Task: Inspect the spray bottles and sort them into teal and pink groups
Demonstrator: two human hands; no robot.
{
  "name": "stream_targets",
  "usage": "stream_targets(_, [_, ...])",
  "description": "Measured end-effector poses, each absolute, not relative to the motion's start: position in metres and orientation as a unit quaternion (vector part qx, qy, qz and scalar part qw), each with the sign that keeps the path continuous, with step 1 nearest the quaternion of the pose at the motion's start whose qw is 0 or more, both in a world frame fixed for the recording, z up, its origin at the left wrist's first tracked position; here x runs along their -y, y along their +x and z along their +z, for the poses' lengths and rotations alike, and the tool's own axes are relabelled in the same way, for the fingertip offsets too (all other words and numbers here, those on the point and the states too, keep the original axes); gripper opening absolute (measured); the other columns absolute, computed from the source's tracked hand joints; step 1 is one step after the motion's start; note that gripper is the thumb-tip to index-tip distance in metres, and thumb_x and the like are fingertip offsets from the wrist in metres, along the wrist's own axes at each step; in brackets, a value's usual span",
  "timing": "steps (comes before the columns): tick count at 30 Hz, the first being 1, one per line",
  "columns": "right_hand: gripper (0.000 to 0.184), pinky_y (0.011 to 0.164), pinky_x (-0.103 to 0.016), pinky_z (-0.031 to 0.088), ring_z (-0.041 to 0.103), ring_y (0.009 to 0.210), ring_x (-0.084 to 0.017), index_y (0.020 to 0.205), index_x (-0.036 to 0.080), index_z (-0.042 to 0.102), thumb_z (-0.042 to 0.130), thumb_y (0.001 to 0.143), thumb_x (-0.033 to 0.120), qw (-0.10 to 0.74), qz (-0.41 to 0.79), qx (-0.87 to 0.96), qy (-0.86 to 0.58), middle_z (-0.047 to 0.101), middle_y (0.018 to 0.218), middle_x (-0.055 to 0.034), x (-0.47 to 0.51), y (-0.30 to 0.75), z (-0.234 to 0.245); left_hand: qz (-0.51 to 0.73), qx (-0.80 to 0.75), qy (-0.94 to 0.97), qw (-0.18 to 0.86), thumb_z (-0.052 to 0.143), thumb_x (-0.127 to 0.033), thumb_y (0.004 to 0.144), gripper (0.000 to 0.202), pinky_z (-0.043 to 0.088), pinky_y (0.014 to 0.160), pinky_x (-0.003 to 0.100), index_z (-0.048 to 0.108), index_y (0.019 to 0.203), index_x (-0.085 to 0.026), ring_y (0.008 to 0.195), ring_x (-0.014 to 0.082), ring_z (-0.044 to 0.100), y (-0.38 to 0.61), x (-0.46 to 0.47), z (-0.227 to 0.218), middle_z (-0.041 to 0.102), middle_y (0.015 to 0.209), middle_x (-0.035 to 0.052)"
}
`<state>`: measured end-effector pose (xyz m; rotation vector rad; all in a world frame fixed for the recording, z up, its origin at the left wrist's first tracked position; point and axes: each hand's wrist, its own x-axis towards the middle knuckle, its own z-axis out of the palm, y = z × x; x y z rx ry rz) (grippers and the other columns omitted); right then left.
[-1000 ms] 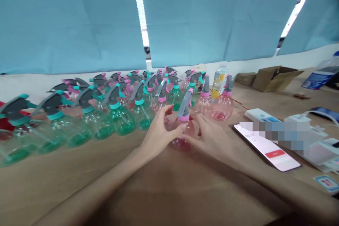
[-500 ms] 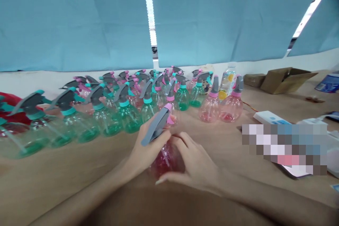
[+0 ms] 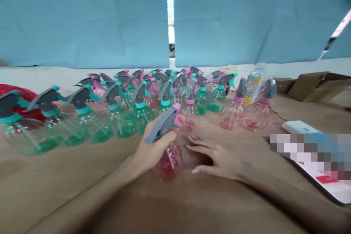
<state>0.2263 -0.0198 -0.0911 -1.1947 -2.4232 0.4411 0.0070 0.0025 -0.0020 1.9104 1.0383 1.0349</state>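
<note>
**One bottle taken up at the front of the ranks**

From where I stand, a pink translucent plastic spray bottle [image 3: 168,162] sits at the very front of the crowd, its grey trigger head [image 3: 161,126] leaning over toward the person's left. Its round body holds a little reddish liquid, and a thin dip tube shows through the wall. The left hand [image 3: 156,142] is closed around the neck and trigger head, with the fingers wrapped in a firm grip. I can't tell whether the base is touching the brown counter [image 3: 55,182] or held just above it.

The right hand [image 3: 216,159] lies open and palm-down, fingers spread, just to the right of the bottle and not touching it. Its fingertips [image 3: 193,146] point toward the row behind.

Just past both hands stand ranks of upright spray bottles. Clear ones with green-tinted bases and teal collars [image 3: 98,128] run off to the left, and pink ones with pink collars [image 3: 230,117] stand to the right, next to a clear drinks bottle with a lemon pattern [image 3: 253,87]. A red cloth [image 3: 16,97] lies at the far left. Off to the right are a flattened-looking cardboard box [image 3: 318,87], a white rectangular device [image 3: 296,127] and a phone [image 3: 326,179], partly blurred out. A teal curtain [image 3: 82,18] hangs behind everything.
</note>
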Motion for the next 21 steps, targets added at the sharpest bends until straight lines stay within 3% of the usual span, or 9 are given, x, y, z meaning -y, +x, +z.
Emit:
stream_targets(4, [0.071, 0.110, -0.049, 0.025, 0.028, 0.135, -0.028, 0.135, 0.025, 0.044, 0.054, 0.077, 0.064, 0.179, 0.161, 0.874, -0.423, 0.032, 0.147, -0.0076, 0.0201, 0.2258, -0.1003, 0.402, -0.421, 0.738, 0.343, 0.048, -0.017, 0.072, 0.013, 0.035, 0.051, 0.025, 0.056, 0.079, -0.023, 0.053, 0.0119, 0.042, 0.0074, 0.0001, 0.0010, 0.047, 0.062, -0.0053])
stream_targets(7, [0.071, 0.110, -0.049, 0.024, 0.027, 0.136, -0.027, 0.136, 0.026, 0.042, 0.055, 0.077, 0.063, 0.181, 0.167, 0.870, -0.426, 0.032, 0.147, -0.0065, 0.0202, 0.2262, -0.1003, 0.402, -0.419, 0.742, 0.335, 0.048, -0.017, 0.071, 0.007, 0.028, 0.047, 0.024, 0.048, 0.069, -0.023, 0.048, 0.0100, 0.031, 0.0069, 0.0010, 0.0016, 0.033, 0.055, -0.0072])
stream_targets(13, [0.066, 0.110, -0.050, 0.023, 0.027, 0.136, -0.026, 0.137, 0.027, 0.041, 0.053, 0.081, 0.060, 0.186, 0.174, 0.867, -0.428, 0.032, 0.147, -0.0053, 0.0224, 0.2251, -0.0976, 0.400, -0.385, 0.744, 0.373, 0.045, -0.012, 0.071, 0.013, 0.035, 0.056, 0.024, 0.052, 0.073, -0.022, 0.059, 0.0104, 0.043, 0.0064, 0.0033, 0.0033, 0.052, 0.071, -0.0047])
stream_targets(18, [0.063, 0.111, -0.049, 0.022, 0.026, 0.136, -0.026, 0.137, 0.029, 0.039, 0.053, 0.083, 0.057, 0.190, 0.179, 0.866, -0.426, 0.031, 0.147, -0.0035, 0.0236, 0.2264, -0.0979, 0.391, -0.406, 0.742, 0.363, 0.046, -0.016, 0.071, 0.012, 0.031, 0.048, 0.024, 0.053, 0.075, -0.025, 0.049, 0.0100, 0.035, 0.0048, 0.0036, 0.0022, 0.045, 0.061, -0.0058])
stream_targets(21, [0.062, 0.111, -0.049, 0.023, 0.025, 0.136, -0.026, 0.138, 0.029, 0.038, 0.051, 0.084, 0.056, 0.185, 0.178, 0.866, -0.429, 0.031, 0.147, -0.0029, 0.0240, 0.2270, -0.0972, 0.394, -0.431, 0.736, 0.342, 0.047, -0.020, 0.072, 0.011, 0.036, 0.051, 0.025, 0.054, 0.079, -0.026, 0.050, 0.0118, 0.042, 0.0039, 0.0013, -0.0005, 0.046, 0.060, -0.0056])
